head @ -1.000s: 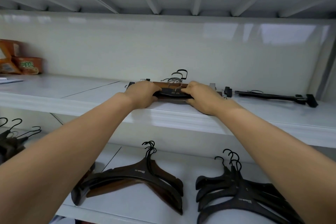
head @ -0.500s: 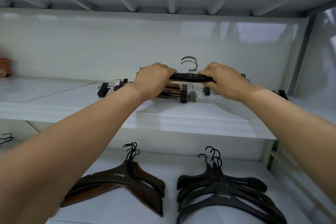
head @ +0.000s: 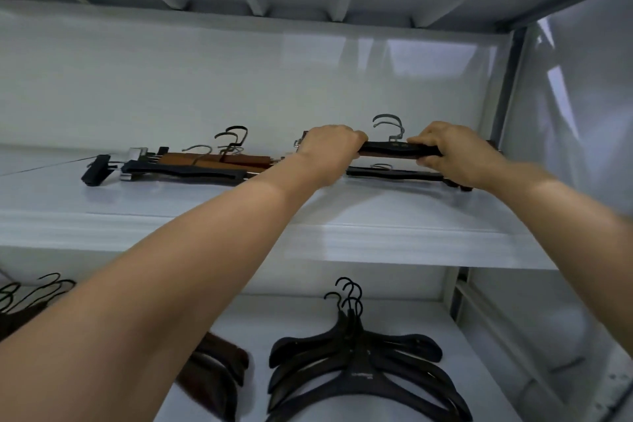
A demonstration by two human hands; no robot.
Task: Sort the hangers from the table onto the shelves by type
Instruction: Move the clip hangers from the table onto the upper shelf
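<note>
Both my hands hold a small stack of clip hangers (head: 397, 148) with grey metal hooks, raised above the right part of the upper shelf (head: 394, 216). My left hand (head: 327, 151) grips the stack's left end and my right hand (head: 452, 154) its right end. Directly beneath lies a single black clip hanger (head: 394, 173) on the shelf. To the left, a pile of brown and black clip hangers (head: 191, 164) rests on the same shelf.
On the lower shelf lie a stack of black coat hangers (head: 356, 367), brown coat hangers (head: 215, 377) partly behind my left arm, and more hangers (head: 27, 298) at the far left. The shelf unit's right post (head: 507, 86) stands close by.
My hands lifted some clip hangers off the pile and carried them right, to above the lone black hanger. My view swung right with them; the pile stays behind at the left.
</note>
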